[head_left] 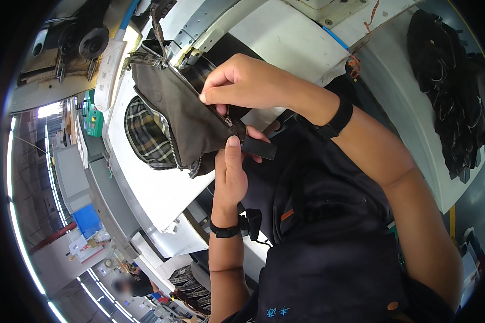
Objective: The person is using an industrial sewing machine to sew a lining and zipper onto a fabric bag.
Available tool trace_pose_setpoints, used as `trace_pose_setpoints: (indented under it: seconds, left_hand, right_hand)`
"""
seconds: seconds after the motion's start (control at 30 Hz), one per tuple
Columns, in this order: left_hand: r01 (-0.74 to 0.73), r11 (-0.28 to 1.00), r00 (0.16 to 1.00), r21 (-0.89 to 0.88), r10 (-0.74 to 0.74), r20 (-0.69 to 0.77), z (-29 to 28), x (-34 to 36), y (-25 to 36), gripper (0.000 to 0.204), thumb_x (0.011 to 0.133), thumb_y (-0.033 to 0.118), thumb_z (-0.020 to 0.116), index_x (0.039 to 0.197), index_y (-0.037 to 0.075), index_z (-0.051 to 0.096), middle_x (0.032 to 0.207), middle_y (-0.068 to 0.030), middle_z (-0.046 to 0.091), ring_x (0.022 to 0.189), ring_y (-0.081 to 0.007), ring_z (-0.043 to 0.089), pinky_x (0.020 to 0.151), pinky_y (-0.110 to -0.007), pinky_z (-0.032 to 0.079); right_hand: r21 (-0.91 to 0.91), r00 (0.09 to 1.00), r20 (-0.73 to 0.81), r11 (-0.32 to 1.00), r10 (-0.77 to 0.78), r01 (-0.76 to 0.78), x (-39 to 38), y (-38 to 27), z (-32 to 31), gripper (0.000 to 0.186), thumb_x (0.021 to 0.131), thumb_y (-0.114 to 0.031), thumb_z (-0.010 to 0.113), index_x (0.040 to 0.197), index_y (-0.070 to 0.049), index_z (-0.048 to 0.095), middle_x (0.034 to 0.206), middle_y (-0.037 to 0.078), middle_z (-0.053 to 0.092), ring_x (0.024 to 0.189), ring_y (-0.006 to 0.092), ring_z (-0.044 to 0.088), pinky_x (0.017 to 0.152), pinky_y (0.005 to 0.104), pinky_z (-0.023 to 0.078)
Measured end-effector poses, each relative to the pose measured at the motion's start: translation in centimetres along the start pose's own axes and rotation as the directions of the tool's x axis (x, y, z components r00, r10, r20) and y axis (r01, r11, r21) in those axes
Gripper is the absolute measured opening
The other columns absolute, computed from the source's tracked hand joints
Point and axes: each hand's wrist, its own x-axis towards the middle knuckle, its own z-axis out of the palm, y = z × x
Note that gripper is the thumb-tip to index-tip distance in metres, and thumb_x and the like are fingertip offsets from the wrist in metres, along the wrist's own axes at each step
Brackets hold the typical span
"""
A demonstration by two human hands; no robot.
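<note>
dark olive zippered piece (186, 116): on white table (167, 196), upper end beside sewing machine (215, 24). right hand (245, 81): thumb and forefinger pinching edge along zipper (186, 81). left hand (231, 175): thumb above, fingers beneath, pinching lower corner beside black tab (260, 148). possible faults: zipper puckering, from uneven pull; plaid lining (145, 134) snagging, from loose folds; corner slipping, from left thumb lifting.

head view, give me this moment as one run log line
left hand: gripping brown fabric piece near upper zip's end | right hand: pinching along upper zip | plaid lining: exposed on left
</note>
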Motion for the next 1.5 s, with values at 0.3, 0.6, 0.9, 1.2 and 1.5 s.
trace_pose_setpoints:
  seconds: [0.3, 0.6, 0.9, 1.2, 1.5]
  left_hand:
    - [0.003, 0.996, 0.992, -0.091, -0.015, -0.128, 0.3, 0.2, -1.1, 0.050, 0.115, 0.035, 0.038, 0.133, -0.005, 0.060, 0.115, -0.0141, 0.073, 0.084, -0.0139, 0.065, 0.071, -0.028, 0.052]
    - [0.001, 0.975, 0.994, -0.222, -0.026, -0.110, -0.7, -0.4, -1.7, 0.048, 0.113, 0.037, 0.048, 0.115, -0.006, 0.068, 0.095, -0.0152, 0.073, 0.078, -0.0166, 0.064, 0.071, -0.030, 0.052]
    - [0.025, 0.981, 0.992, -0.191, -0.048, -0.116, -1.2, 0.0, -2.1, 0.045, 0.112, 0.036, 0.051, 0.111, -0.005, 0.070, 0.097, -0.0156, 0.073, 0.083, -0.0179, 0.065, 0.076, -0.032, 0.053]
    - [0.003, 0.991, 0.999, -0.137, -0.008, -0.035, -1.3, 0.3, -2.1, 0.044, 0.114, 0.032, 0.046, 0.137, -0.002, 0.062, 0.128, -0.0136, 0.070, 0.089, -0.0128, 0.066, 0.075, -0.027, 0.054]
    - [0.033, 0.996, 0.999, -0.082, -0.036, -0.031, -1.4, 0.3, -2.1, 0.045, 0.114, 0.031, 0.044, 0.140, -0.003, 0.058, 0.132, -0.0167, 0.068, 0.088, -0.0146, 0.063, 0.078, -0.031, 0.052]
  right_hand:
    - [0.142, 0.998, 0.044, 0.988, 0.051, -0.057, -0.9, -0.8, -0.2, 0.029, 0.096, -0.030, 0.069, 0.096, -0.002, 0.077, 0.079, 0.001, 0.067, 0.064, 0.0076, 0.058, 0.053, 0.0252, 0.049]
    - [0.076, 0.998, -0.047, 0.996, 0.048, -0.044, -2.8, -1.3, 0.5, 0.029, 0.097, -0.029, 0.068, 0.103, -0.001, 0.076, 0.098, 0.009, 0.070, 0.058, 0.0121, 0.064, 0.048, 0.0233, 0.050]
    - [0.081, 0.998, 0.025, 0.995, 0.062, -0.064, -1.8, -0.2, -0.1, 0.026, 0.092, -0.022, 0.060, 0.094, 0.001, 0.074, 0.064, 0.007, 0.064, 0.050, 0.0157, 0.065, 0.050, 0.0293, 0.053]
    - [0.095, 0.991, 0.025, 0.987, 0.131, -0.133, -0.9, -1.8, 0.0, 0.026, 0.093, -0.023, 0.063, 0.091, 0.000, 0.074, 0.063, 0.005, 0.062, 0.049, 0.0148, 0.064, 0.050, 0.0285, 0.052]
    - [0.044, 0.996, 0.033, 0.995, 0.089, -0.090, 0.3, 0.3, 0.1, 0.028, 0.097, -0.025, 0.071, 0.088, 0.001, 0.073, 0.070, 0.001, 0.064, 0.054, 0.0083, 0.060, 0.049, 0.0275, 0.049]
